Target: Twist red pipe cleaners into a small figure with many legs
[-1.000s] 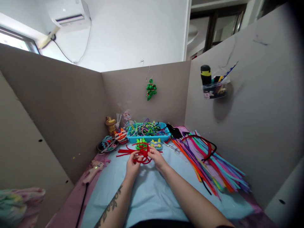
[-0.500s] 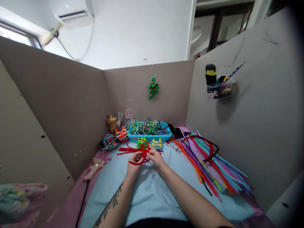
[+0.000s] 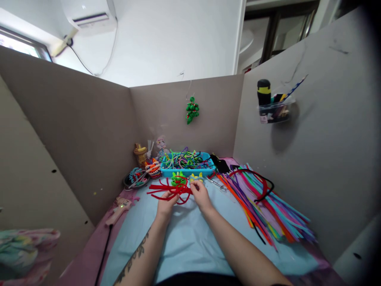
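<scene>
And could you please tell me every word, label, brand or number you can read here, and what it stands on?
No readable text.
Label on the hanging box: too small and blurred to read.
Air conditioner: any marking too small.
Red stems: no lettering visible.

Red strips (image 3: 157,186): their crossings near the left grip (image 3: 167,203) were too small to tell apart.
Green toy (image 3: 175,179): was partly hidden behind those strips.
Yellow toy (image 3: 196,177): its lower part was mostly hidden by the right grip (image 3: 200,194).
Aircon (image 3: 92,11): its top was cut off.
Cloth (image 3: 26,254): ran past the left edge.
Box (image 3: 274,113): its smaller contents were indistinct.
</scene>
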The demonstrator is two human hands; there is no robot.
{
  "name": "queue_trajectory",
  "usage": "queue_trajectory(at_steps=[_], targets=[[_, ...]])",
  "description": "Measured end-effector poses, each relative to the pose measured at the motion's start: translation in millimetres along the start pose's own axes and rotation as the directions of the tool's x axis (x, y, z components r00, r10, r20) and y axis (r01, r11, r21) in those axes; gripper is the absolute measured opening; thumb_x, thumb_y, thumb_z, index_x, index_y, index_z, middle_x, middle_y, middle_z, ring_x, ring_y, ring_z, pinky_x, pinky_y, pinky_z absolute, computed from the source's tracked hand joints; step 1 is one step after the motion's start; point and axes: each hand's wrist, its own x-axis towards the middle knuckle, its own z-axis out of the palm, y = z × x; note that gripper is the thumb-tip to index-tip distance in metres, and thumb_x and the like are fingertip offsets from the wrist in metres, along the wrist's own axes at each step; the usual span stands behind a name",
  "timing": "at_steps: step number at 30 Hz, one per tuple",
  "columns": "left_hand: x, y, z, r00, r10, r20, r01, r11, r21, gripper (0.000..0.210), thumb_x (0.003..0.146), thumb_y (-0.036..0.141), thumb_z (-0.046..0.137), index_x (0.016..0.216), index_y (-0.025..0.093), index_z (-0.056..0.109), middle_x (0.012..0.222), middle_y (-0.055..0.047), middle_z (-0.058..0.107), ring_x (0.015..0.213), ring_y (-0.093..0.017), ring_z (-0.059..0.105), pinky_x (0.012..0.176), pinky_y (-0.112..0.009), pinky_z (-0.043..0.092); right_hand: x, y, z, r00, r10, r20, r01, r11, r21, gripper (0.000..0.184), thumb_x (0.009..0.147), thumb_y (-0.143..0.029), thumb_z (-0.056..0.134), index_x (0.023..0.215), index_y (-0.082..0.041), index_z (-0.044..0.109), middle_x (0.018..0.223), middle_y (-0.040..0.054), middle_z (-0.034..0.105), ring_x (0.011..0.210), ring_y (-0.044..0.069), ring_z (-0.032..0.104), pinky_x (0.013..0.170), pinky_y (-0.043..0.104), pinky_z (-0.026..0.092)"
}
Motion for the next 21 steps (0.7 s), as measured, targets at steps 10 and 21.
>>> queue_trajectory(at_steps=[10, 21], targets=[[-7.0, 2.3, 0.2, 0.963, -0.148, 0.224, 0.173, 0.980, -0.097, 0.039, 0.051, 0.029, 0.080, 0.082, 0.010, 0.067, 0.056, 0.000, 0.058, 0.048, -0.006, 0.045, 0.046, -0.018, 0.033, 13.1, -5.5, -22.1, 0.907, -0.345, 0.243, 0.375, 0.922, -0.092, 0.020, 0.075, -0.015, 0.049, 0.082, -0.020, 0.067, 0.079, 0.0050, 0.062, 0.078, 0.018, 0.057, 0.073, 0.032, 0.046], [1.8, 2.9, -1.7, 0.999, 0.029, 0.046, -0.029, 1.000, 0.011, 0.033, 0.053, 0.028, 0.078, 0.081, 0.014, 0.069, 0.082, -0.007, 0.071, 0.075, -0.019, 0.062, 0.072, -0.030, 0.044, 14.4, -15.0, -30.9, 0.961, -0.273, -0.031, 0.271, 0.961, -0.061, 0.025, 0.078, -0.019, 0.048, 0.089, -0.021, 0.070, 0.090, 0.0067, 0.059, 0.083, 0.017, 0.057, 0.076, 0.030, 0.047]])
